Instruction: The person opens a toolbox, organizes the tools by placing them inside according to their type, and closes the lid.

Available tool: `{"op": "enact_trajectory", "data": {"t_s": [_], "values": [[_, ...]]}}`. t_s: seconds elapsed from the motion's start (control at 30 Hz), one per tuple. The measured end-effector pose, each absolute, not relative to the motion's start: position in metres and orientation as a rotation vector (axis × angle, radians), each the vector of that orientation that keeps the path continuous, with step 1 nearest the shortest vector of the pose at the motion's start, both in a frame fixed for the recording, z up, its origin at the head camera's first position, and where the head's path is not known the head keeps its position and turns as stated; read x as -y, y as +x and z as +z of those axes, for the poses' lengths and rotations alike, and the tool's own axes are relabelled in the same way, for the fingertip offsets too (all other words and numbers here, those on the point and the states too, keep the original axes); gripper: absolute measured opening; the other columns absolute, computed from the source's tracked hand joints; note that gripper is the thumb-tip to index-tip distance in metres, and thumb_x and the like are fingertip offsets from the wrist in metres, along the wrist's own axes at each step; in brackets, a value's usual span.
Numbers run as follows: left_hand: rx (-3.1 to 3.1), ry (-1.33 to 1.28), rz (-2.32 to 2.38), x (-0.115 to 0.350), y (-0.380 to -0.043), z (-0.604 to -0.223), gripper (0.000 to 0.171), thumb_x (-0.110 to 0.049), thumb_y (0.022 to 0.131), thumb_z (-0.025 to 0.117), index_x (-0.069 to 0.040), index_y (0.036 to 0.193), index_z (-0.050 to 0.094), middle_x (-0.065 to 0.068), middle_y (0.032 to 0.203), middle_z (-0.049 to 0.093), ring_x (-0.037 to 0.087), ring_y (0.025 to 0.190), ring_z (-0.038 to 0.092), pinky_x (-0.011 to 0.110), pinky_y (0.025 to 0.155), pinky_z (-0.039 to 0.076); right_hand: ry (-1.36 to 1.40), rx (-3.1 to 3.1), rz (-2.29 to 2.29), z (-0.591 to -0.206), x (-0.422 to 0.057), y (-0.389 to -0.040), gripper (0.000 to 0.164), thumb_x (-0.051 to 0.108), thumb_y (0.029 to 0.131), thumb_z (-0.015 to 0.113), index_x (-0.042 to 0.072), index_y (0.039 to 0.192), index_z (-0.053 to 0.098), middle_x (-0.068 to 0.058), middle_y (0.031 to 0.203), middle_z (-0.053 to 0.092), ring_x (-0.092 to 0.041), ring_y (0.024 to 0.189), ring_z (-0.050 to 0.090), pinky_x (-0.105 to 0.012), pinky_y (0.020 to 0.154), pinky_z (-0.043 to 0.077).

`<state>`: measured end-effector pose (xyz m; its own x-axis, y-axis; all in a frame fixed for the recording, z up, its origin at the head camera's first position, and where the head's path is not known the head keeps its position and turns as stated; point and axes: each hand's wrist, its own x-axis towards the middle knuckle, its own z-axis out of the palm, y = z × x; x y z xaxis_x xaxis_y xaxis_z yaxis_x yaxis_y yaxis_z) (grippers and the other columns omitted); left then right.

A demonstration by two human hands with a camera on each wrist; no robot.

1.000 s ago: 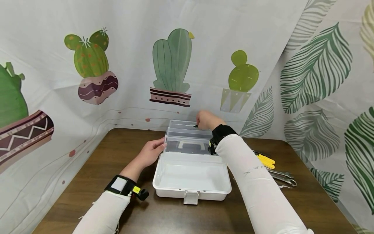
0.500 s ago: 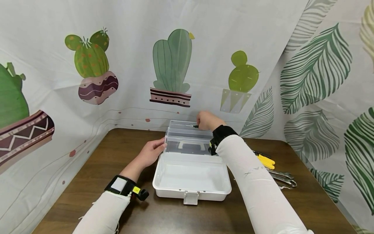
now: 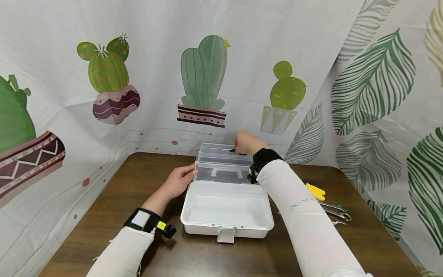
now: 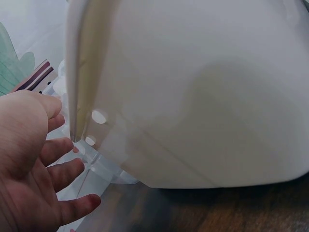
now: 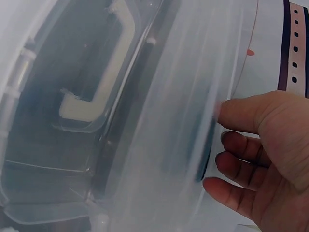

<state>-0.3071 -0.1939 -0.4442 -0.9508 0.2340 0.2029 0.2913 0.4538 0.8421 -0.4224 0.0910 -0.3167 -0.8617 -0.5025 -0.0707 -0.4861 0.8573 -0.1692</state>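
A white toolbox [image 3: 227,225] stands on the table with its clear lid [image 3: 207,171] swung back. At the lid's left edge, my left hand [image 3: 178,180] holds on with the thumb in front; in the left wrist view its other fingers [image 4: 67,174] are spread and loosely bent. A thin-shafted screwdriver [image 3: 232,150] with a dark handle lies in the lid's far compartment. My right hand [image 3: 247,142] is over that compartment's far rim, partly over the handle. In the right wrist view its fingers [image 5: 239,164] are loosely bent by the rim, with the dark handle blurred through the plastic.
Yellow-handled pliers [image 3: 315,191] and several metal wrenches [image 3: 335,211] lie on the brown table [image 3: 114,192] to the right, partly hidden by the right sleeve. A printed cloth [image 3: 155,77] hangs right behind the table. The toolbox latch [image 3: 226,234] hangs at the front.
More of the screwdriver's dark handle shows below my right hand, whose fingers have loosened from it. My left hand and the toolbox stay where they were.
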Motion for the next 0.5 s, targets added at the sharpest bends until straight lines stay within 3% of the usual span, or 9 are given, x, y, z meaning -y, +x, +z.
{"op": "enact_trajectory", "data": {"t_s": [0.13, 0.27, 0.33, 0.37, 0.43, 0.5], "values": [[2.627, -0.472, -1.541, 0.194, -0.307, -0.443, 0.049, -0.03, 0.108, 0.055, -0.01, 0.152, 0.05, 0.01, 0.158, 0.049, 0.03, 0.147, 0.046, 0.051, 0.118, 0.041, -0.775, -2.915, -0.218, -0.312, -0.091, -0.42, 0.015, 0.008, 0.088, 0.067, 0.013, 0.074, 0.068, 0.001, 0.081, 0.064, -0.016, 0.074, 0.056, -0.03, 0.069, 0.048], [2.623, -0.485, -1.539, 0.195, -0.307, -0.442, 0.049, -0.029, 0.108, 0.054, -0.009, 0.153, 0.049, 0.011, 0.158, 0.049, 0.031, 0.147, 0.046, 0.052, 0.117, 0.041, -0.765, -2.865, -0.224, -0.307, -0.093, -0.419, 0.03, 0.008, 0.094, 0.056, 0.013, 0.065, 0.052, 0.0, 0.067, 0.043, -0.017, 0.063, 0.036, -0.029, 0.063, 0.036], [2.63, -0.475, -1.533, 0.194, -0.307, -0.443, 0.049, -0.03, 0.108, 0.054, -0.01, 0.153, 0.049, 0.01, 0.157, 0.049, 0.03, 0.147, 0.046, 0.052, 0.118, 0.041, -0.769, -2.847, -0.25, -0.304, -0.096, -0.417, 0.026, 0.009, 0.096, 0.051, 0.007, 0.072, 0.061, -0.004, 0.071, 0.053, -0.019, 0.066, 0.046, -0.029, 0.067, 0.042], [2.634, -0.468, -1.53, 0.194, -0.308, -0.443, 0.05, -0.031, 0.108, 0.054, -0.01, 0.153, 0.049, 0.01, 0.157, 0.049, 0.03, 0.147, 0.046, 0.052, 0.118, 0.041, -0.769, -2.841, -0.268, -0.301, -0.098, -0.417, 0.025, 0.009, 0.097, 0.049, 0.003, 0.08, 0.066, -0.009, 0.077, 0.059, -0.022, 0.071, 0.053, -0.03, 0.071, 0.047], [2.639, -0.471, -1.52, 0.194, -0.308, -0.444, 0.05, -0.032, 0.108, 0.054, -0.01, 0.153, 0.049, 0.01, 0.158, 0.049, 0.03, 0.147, 0.046, 0.052, 0.118, 0.041, -0.773, -2.834, -0.316, -0.296, -0.106, -0.414, 0.029, 0.011, 0.099, 0.048, -0.001, 0.106, 0.074, -0.017, 0.106, 0.071, -0.031, 0.099, 0.067, -0.037, 0.09, 0.055], [2.638, -0.478, -1.519, 0.194, -0.308, -0.445, 0.051, -0.033, 0.108, 0.054, -0.01, 0.153, 0.049, 0.01, 0.158, 0.048, 0.03, 0.147, 0.046, 0.052, 0.118, 0.041, -0.78, -2.847, -0.36, -0.29, -0.116, -0.412, 0.038, 0.015, 0.099, 0.051, 0.001, 0.13, 0.069, -0.018, 0.136, 0.066, -0.035, 0.128, 0.061, -0.045, 0.107, 0.051]]}}
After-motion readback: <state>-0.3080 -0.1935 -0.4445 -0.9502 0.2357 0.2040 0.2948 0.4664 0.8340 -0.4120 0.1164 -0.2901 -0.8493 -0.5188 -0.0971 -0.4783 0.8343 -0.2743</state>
